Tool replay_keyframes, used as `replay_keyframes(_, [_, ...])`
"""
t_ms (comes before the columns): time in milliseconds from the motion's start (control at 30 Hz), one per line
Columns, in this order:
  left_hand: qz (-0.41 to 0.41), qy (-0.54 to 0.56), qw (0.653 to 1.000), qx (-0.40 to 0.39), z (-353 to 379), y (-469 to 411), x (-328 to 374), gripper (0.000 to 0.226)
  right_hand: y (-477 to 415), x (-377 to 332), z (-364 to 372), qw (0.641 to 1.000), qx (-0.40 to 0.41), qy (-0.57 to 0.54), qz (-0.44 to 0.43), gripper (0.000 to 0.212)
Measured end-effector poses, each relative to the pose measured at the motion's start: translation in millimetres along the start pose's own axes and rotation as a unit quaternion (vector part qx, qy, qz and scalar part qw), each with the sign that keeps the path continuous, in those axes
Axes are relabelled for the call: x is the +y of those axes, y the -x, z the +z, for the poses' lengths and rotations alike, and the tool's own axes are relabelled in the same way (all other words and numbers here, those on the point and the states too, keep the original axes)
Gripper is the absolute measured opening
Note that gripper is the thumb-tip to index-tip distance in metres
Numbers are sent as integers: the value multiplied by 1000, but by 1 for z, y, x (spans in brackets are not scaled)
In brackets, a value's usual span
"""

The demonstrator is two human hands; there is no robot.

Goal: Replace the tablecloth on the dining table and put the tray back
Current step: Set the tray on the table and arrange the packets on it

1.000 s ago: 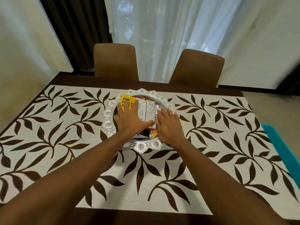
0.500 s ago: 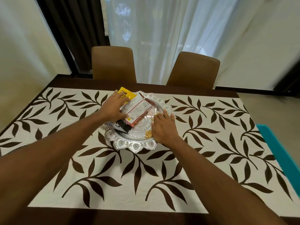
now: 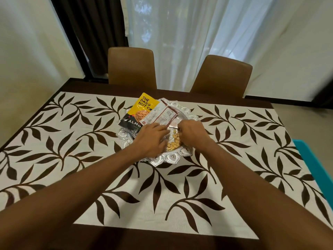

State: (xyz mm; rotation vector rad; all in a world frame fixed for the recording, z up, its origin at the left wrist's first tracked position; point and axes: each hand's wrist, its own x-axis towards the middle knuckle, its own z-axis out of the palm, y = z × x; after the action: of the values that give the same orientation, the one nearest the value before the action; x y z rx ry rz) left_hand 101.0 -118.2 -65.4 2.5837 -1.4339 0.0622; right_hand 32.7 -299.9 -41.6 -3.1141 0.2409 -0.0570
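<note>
I observe the leaf-patterned tablecloth (image 3: 180, 204) spread flat on the counter (image 3: 162, 242), with the silver tray (image 3: 173, 157) set on it near the far middle. My left hand (image 3: 150, 139) lies over the tray, fingers extended, gripping nothing. My right hand (image 3: 193, 132) is curled at the near end of the white packet (image 3: 161, 115); I cannot tell whether it pinches it. The yellow almond packet (image 3: 142, 112) overhangs the tray's far-left rim. Cashews (image 3: 174, 143) lie between the two hands.

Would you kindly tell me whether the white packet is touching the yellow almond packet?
Touching: the head view shows the white packet overlapping the yellow almond packet.
</note>
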Motion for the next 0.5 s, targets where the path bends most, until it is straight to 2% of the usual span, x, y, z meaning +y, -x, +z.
replay_keyframes(67, [-27, -11, 999, -21, 3, -1, -2, 53, -6, 5, 0, 999, -25, 23, -23, 24])
replay_keyframes(233, [-31, 8, 999, -10, 7, 0, -5, 54, -11, 11, 4, 995, -62, 43, -63, 43])
replay_keyframes(367, [-26, 21, 999, -4, 8, 1, -5, 54, -19, 14, -3, 997, -62, -2, -53, 34])
replay_keyframes(500, [-26, 27, 999, -4, 8, 0, -6, 47, -16, 16, -9, 997, -63, 15, -47, 24])
